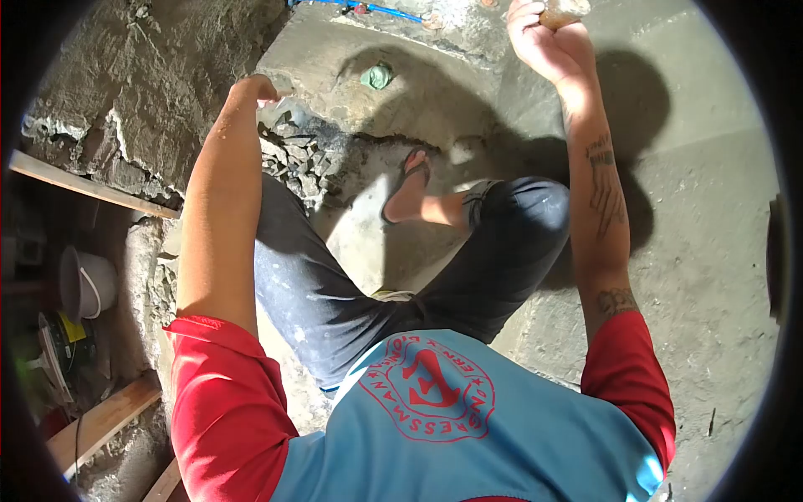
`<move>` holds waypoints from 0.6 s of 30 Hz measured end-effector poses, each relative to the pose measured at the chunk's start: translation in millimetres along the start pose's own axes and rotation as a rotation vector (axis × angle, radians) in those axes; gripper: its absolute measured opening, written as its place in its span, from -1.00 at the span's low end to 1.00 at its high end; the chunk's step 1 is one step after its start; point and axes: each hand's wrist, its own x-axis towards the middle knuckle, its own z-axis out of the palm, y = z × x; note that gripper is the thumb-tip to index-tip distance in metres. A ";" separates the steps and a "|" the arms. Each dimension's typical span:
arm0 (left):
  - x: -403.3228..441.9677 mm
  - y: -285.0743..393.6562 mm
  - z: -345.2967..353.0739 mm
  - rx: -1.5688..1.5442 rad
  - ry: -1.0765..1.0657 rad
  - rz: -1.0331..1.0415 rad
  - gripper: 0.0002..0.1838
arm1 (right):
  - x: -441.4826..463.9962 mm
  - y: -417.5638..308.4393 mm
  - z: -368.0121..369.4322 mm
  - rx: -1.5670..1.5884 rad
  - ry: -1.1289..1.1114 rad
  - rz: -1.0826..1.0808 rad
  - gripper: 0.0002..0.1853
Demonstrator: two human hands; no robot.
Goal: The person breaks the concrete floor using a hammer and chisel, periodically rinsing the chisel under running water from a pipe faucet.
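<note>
My right hand (pixel 545 43) is raised at the top of the head view, beside the smooth grey wall. Its fingers are closed around a brown and whitish lump (pixel 562 12), cut off by the top edge of the picture; its kind is unclear. My left hand (pixel 256 89) is bent at the wrist next to the rough cement wall (pixel 138 100), just above a heap of broken stone pieces (pixel 294 159). Most of its fingers are hidden behind the wrist, and nothing shows in it.
A green crumpled thing (pixel 376 77) lies on the concrete floor ahead of my sandalled foot (pixel 406 191). A blue pipe (pixel 376 9) runs along the far edge. At left are a grey bucket (pixel 88 284), a wooden strip (pixel 92 186) and a plank (pixel 109 418).
</note>
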 end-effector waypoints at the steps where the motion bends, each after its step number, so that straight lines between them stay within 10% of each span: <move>1: 2.1 1.0 1.1 0.004 -0.003 -0.002 -0.50 | 0.2 -2.6 -1.7 0.005 -0.001 -0.001 -0.81; 3: 1.8 3.9 1.7 -0.032 0.065 0.021 -0.46 | 6.6 -14.1 -6.8 -0.636 0.003 -0.086 -0.80; 8: 4.0 19.4 3.0 -0.045 0.125 0.011 -0.36 | 37.1 -41.8 -27.5 -0.445 0.087 -0.332 -0.76; 10: 12.8 25.7 4.1 -0.034 0.166 0.034 -0.32 | 51.0 -52.0 -53.9 -0.852 0.309 -0.332 -0.79; 18: 96.2 44.4 20.9 -0.090 0.420 0.012 -0.23 | 91.9 -124.8 -207.7 -1.154 0.717 0.081 -0.78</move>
